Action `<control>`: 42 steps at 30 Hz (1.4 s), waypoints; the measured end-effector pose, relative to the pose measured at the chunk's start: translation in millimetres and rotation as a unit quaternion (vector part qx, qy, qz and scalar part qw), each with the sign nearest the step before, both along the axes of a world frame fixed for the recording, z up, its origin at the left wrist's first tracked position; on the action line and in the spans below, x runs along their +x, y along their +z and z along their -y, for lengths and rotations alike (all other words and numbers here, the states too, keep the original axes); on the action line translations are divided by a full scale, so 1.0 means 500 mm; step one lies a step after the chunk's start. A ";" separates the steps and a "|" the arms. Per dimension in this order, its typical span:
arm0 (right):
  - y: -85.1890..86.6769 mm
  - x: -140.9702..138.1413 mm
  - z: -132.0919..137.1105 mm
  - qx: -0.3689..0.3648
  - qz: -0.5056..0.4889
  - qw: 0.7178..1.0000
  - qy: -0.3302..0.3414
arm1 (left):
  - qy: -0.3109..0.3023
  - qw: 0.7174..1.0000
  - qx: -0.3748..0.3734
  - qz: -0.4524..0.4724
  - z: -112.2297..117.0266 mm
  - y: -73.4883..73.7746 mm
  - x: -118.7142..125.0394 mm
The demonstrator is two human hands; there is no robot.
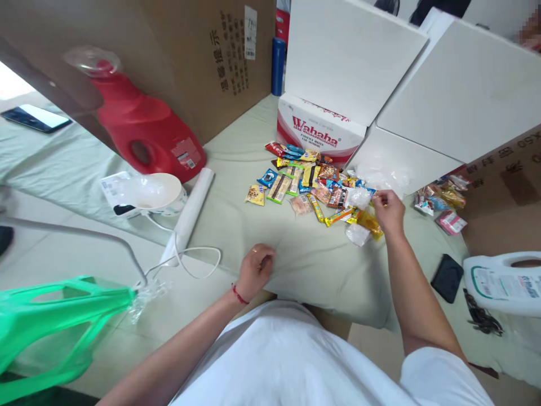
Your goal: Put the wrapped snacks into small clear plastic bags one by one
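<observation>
My right hand reaches into the right end of a pile of wrapped snacks. Its thumb and fingers pinch the corner of a small blue snack packet, mostly hidden behind clear plastic. Below it lie a yellow wrapper and a crumpled clear bag. My left hand is curled closed near the front edge of the green cloth, apart from the snacks, and no object shows in it. Toward the left of the pile are a yellow cookie packet, a blue packet and green-edged bars.
A Wahaba-style carton with raised white flaps stands behind the snacks. On the left are a red detergent jug, a white cup and a white tube. A phone, white jug and more snacks lie right.
</observation>
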State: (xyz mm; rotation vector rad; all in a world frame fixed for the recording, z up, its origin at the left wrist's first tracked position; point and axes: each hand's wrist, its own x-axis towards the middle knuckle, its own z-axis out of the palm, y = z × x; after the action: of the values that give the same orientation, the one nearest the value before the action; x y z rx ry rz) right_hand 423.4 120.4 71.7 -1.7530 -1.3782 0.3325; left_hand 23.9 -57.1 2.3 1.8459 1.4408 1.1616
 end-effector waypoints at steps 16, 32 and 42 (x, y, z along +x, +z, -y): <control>0.028 -0.117 0.126 0.011 -0.402 0.915 0.030 | -0.029 0.929 -0.258 0.265 0.069 0.079 -0.015; -0.056 -0.215 0.328 0.015 -0.518 0.855 -0.005 | 0.016 0.742 -0.378 0.554 -0.089 0.058 0.125; 0.024 -0.136 0.136 0.000 -0.026 1.000 -0.013 | -0.015 0.795 -0.327 0.510 -0.062 0.067 0.128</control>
State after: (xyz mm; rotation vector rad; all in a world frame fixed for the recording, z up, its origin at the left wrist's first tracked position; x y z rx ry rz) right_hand 355.5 52.5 83.5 -1.7478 -1.3185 0.3611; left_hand 88.1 -26.1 35.7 0.5473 0.9330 1.1335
